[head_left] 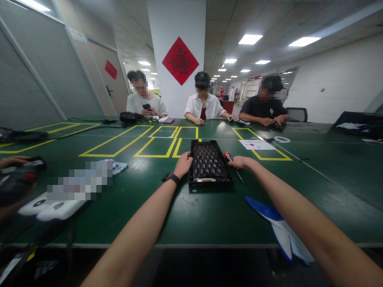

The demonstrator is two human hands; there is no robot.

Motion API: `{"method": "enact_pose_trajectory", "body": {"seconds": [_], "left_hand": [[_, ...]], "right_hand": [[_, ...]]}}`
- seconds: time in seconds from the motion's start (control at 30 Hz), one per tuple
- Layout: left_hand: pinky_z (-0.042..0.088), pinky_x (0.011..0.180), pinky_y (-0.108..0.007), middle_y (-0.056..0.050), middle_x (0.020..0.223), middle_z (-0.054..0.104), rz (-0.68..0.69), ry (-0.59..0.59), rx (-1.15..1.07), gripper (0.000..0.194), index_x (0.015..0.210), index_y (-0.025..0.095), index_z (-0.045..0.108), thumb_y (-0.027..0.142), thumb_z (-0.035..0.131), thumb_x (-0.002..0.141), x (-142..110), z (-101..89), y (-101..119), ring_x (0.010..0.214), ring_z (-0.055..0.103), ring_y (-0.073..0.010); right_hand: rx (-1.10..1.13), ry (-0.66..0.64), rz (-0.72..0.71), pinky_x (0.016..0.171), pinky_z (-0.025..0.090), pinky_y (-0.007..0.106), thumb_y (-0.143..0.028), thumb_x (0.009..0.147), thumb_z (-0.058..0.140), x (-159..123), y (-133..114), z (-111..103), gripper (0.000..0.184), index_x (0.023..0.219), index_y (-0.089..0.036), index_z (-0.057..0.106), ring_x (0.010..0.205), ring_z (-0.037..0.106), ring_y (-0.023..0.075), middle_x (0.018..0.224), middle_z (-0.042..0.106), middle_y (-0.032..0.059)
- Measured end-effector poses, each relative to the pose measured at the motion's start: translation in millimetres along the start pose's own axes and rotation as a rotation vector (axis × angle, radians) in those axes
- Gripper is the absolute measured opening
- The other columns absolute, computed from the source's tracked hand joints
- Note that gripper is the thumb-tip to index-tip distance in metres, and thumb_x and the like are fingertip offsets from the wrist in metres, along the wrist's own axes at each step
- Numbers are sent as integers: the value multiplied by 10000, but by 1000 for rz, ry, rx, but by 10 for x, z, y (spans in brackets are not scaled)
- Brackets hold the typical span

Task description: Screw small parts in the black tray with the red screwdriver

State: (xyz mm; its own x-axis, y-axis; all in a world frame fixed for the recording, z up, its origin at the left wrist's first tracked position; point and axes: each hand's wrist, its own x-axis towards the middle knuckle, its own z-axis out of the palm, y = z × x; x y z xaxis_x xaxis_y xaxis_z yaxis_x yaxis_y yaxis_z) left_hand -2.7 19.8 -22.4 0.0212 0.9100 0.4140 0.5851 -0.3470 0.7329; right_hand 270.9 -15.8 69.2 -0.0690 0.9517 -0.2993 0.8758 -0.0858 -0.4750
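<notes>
On one green desk (209,223), with three persons (191,107) at its far side, lies one black case (215,186), between the two hands. One white sheet (257,144) lies to the right. The left hand (183,165) touches the case's left wall; whether its fingers grip, I cannot tell. The right hand (241,162) has its fingers around one screwdriver (228,156)

Blue-and-white item (278,229), glove-like, hangs over near edge of table (209,223). Printed white sheet (257,144) flat on table, white ring (283,141) near its far right corner. Yellow outlines (152,156) across table. Three people (191,105) on far side, one holding phone (146,107). Red diamond sign (180,60) on white pillar (176,18).
</notes>
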Motion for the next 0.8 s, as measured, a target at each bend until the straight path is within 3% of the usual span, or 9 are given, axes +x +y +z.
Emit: {"method": "enact_pose_trajectory", "body": {"seconds": [0.1,0.2,0.23,0.3,0.37,0.5,0.63,0.8], "left_hand": [[368,968,-349,-135,1194,544,1,-23,2,485,1218,104,490,215,449,747,-44,13,36,1076,517,-209],[363,969,-342,-123,1225,525,2,-49,20,505,1237,133,475,230,480,741,-87,11,95,1088,511,-208],[365,966,-339,-119,1221,527,-1,-44,26,497,1232,137,479,228,481,744,-104,1,129,1086,512,-206],[372,955,-334,-116,1181,551,8,-9,38,451,1195,131,509,216,481,752,-154,-41,227,1067,520,-202],[383,934,-326,-106,1117,578,79,72,64,358,1115,137,560,211,465,779,-235,-103,370,1029,529,-194],[415,820,-294,-56,860,623,268,116,42,259,835,172,624,351,436,845,-469,-206,695,851,548,-165],[408,606,-228,-17,685,603,290,-61,-165,295,724,146,616,435,570,757,-622,-209,857,630,512,-111],[405,547,-204,-16,645,613,190,-265,-350,362,774,117,635,428,715,608,-598,-200,816,565,512,-91]], "right_hand": [[315,53,-107,333,223,201,-511,858,266,-9,4,-4,428,656,-175,438,316,246,61,409,339,-50],[571,112,-273,343,223,173,-460,890,145,-42,-243,44,387,793,-194,407,336,216,53,485,411,-49],[652,124,-337,355,248,166,-463,892,142,-62,-353,104,372,842,-201,402,346,251,52,532,465,-39],[1063,81,-520,385,305,172,-491,871,284,-111,-560,288,320,906,-198,405,390,377,59,617,561,-2],[1215,62,-569,414,349,180,-494,840,398,-164,-698,509,313,923,-192,408,413,448,70,610,586,5],[1317,167,-651,395,321,166,-498,814,461,-259,-713,804,325,918,-194,414,396,444,64,565,572,-23],[1319,238,-722,407,332,172,-493,831,438,-351,-607,823,315,947,-201,420,408,444,63,576,560,-34],[1213,322,-781,449,376,190,-486,834,440,-450,-584,812,317,1012,-224,425,444,470,67,630,558,-39]]}}
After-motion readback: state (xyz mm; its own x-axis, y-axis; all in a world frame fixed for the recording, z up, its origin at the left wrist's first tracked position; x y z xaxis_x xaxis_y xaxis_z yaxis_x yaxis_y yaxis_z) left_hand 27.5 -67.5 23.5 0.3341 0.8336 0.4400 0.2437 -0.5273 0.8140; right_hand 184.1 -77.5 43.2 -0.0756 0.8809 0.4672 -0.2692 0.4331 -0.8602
